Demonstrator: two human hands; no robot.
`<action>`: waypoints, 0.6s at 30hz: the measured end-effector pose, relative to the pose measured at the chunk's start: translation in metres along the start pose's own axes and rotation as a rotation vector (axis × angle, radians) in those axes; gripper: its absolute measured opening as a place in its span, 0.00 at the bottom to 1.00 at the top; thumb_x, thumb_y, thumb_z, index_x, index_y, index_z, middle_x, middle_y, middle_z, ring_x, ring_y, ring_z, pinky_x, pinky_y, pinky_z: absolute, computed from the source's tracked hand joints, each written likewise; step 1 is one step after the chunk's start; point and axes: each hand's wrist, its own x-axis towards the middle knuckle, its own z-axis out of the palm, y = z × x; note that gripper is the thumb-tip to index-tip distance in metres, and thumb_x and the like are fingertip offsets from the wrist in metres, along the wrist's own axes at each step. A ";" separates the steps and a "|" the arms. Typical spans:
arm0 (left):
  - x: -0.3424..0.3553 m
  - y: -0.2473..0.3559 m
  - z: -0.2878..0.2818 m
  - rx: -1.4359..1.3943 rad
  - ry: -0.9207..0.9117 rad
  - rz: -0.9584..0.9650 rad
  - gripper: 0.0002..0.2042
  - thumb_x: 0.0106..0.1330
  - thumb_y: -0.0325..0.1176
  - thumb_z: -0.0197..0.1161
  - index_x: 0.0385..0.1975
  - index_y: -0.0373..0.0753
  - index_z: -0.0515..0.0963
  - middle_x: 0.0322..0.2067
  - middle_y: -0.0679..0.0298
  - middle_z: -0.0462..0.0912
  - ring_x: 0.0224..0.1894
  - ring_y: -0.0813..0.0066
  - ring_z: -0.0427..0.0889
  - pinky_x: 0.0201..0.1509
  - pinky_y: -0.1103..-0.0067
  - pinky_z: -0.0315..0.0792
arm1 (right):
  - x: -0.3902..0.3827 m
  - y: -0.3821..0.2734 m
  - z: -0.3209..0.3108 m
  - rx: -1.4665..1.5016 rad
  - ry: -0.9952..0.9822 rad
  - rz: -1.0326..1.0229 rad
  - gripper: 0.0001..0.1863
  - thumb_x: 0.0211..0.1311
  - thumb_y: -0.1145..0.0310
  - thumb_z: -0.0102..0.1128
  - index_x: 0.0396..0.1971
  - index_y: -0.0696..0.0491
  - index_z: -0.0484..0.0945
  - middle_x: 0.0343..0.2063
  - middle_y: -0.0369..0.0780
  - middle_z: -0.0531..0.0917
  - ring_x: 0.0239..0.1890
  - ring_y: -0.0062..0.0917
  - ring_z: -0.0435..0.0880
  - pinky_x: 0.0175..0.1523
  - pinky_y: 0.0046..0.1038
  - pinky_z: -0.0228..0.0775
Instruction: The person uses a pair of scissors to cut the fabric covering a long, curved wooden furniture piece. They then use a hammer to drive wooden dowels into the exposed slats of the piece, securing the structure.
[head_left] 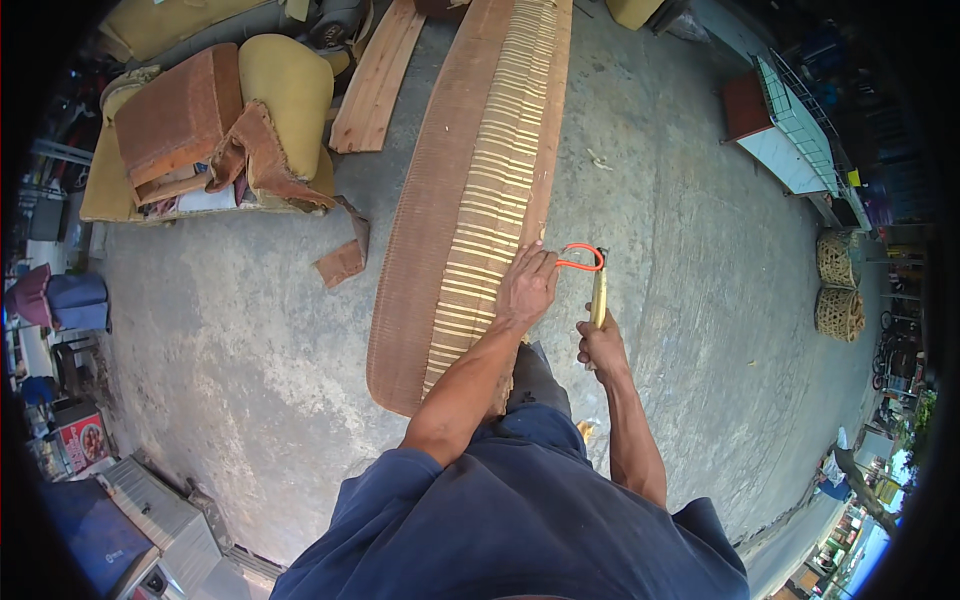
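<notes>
My left hand [528, 285] is closed on a tool with curved orange-red handles [582, 258], which looks like pliers. It rests at the right edge of a long upholstered piece [440, 190], brown ribbed fabric with a cream-striped band down its length. The tool's working end is hidden by my fingers. In my right hand [602, 348] is a hammer [600, 295], gripped low on its pale handle. The dark hammer head is up beside the orange handles; whether they touch I cannot tell.
Partly stripped yellow and brown seating [220, 130] stands at the far left, a brown fabric strip [343, 262] hanging onto the concrete floor [270, 330]. Wooden boards [378, 80] lie behind it. A white-and-red cabinet [780, 130] and woven baskets [838, 285] stand on the right.
</notes>
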 end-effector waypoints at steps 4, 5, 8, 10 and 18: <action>0.004 -0.003 0.003 0.026 0.001 0.018 0.12 0.70 0.32 0.63 0.47 0.32 0.83 0.48 0.51 0.86 0.64 0.53 0.79 0.74 0.61 0.68 | 0.010 0.002 0.017 0.269 0.394 -0.123 0.29 0.67 0.76 0.55 0.67 0.57 0.64 0.26 0.32 0.70 0.18 0.15 0.65 0.19 0.25 0.60; 0.010 -0.001 0.003 0.021 0.001 0.025 0.12 0.69 0.32 0.64 0.47 0.32 0.83 0.48 0.51 0.87 0.64 0.53 0.79 0.73 0.61 0.68 | 0.014 0.006 0.020 0.413 0.529 -0.184 0.28 0.67 0.76 0.55 0.67 0.56 0.65 0.25 0.32 0.69 0.17 0.15 0.65 0.19 0.25 0.60; 0.008 -0.005 0.002 0.037 0.014 0.015 0.13 0.69 0.32 0.65 0.48 0.32 0.84 0.49 0.52 0.87 0.63 0.53 0.80 0.73 0.60 0.69 | 0.011 -0.005 -0.003 -0.048 -0.080 0.046 0.31 0.66 0.76 0.55 0.69 0.55 0.61 0.29 0.34 0.71 0.18 0.16 0.65 0.19 0.24 0.60; 0.008 -0.003 0.002 0.015 0.040 -0.024 0.13 0.69 0.31 0.65 0.49 0.32 0.84 0.50 0.52 0.87 0.63 0.53 0.80 0.73 0.60 0.69 | 0.014 0.006 0.000 0.160 0.176 -0.039 0.31 0.66 0.77 0.55 0.69 0.55 0.62 0.27 0.33 0.70 0.18 0.15 0.65 0.20 0.24 0.60; -0.003 -0.006 0.007 0.088 -0.028 0.012 0.15 0.68 0.31 0.65 0.51 0.32 0.84 0.53 0.51 0.86 0.66 0.57 0.78 0.75 0.61 0.66 | 0.015 -0.008 -0.019 0.060 0.167 -0.095 0.29 0.65 0.75 0.56 0.67 0.58 0.65 0.23 0.30 0.68 0.16 0.14 0.63 0.19 0.24 0.60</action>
